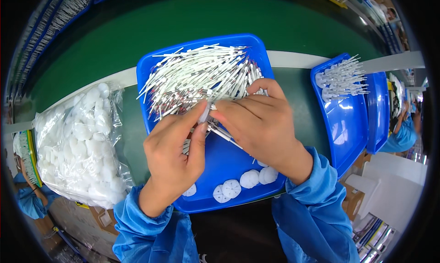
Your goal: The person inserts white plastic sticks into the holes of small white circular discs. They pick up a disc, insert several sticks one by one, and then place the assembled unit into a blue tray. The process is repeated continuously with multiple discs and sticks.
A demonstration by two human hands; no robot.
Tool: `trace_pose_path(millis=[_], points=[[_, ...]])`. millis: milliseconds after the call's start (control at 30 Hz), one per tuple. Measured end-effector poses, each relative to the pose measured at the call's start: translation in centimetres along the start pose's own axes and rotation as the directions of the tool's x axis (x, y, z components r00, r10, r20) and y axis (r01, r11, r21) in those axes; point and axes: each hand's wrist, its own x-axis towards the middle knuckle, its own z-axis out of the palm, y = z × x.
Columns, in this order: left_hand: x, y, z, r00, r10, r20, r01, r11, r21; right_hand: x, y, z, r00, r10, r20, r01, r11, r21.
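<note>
Over a blue tray [215,189] my two hands meet, fingertips close together. My left hand [176,144] pinches a small white disc [204,112], seen nearly edge-on. My right hand [263,125] is closed at the disc's upper edge; whatever its fingertips grip is mostly covered by them. Thin white sticks [224,135] show just under my right palm, and I cannot tell whether they are held or lying in the tray. A large heap of white sticks [192,75] with dark and reddish parts fills the far half. Several loose white discs [231,188] with small holes lie along the near side.
On the left lies a clear plastic bag [82,144] full of white discs. To the right, another blue tray [341,130] carries discs with sticks [341,79] attached. A green belt [192,18] runs beyond a pale rail. Other people in blue sleeves are at both edges.
</note>
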Motion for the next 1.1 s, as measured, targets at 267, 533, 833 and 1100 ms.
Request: trace_pose_path(millis=[267, 533, 833, 1100], points=[[0.5, -1.0, 0.0, 0.995, -0.098, 0.036, 0.104, 0.920, -0.377, -0.1, 0.4, -1.5, 0.985, 0.168, 0.046, -0.174, 0.956, 0.235], [1.1, -0.6, -0.3, 0.987, 0.146, -0.072, -0.153, 0.983, -0.099, 0.4, 0.4, -1.9, 0.921, 0.333, 0.200, -0.374, 0.619, 0.691], [0.9, -0.5, 0.3, 0.947, 0.301, -0.112, -0.298, 0.954, 0.044, -0.2, -0.3, -1.0, 0.925, 0.321, 0.203, -0.367, 0.617, 0.696], [1.3, -0.2, -0.1, 0.931, 0.356, -0.083, -0.353, 0.934, 0.055, -1.1, 0.4, -1.5, 0.886, 0.317, 0.338, -0.438, 0.338, 0.833]])
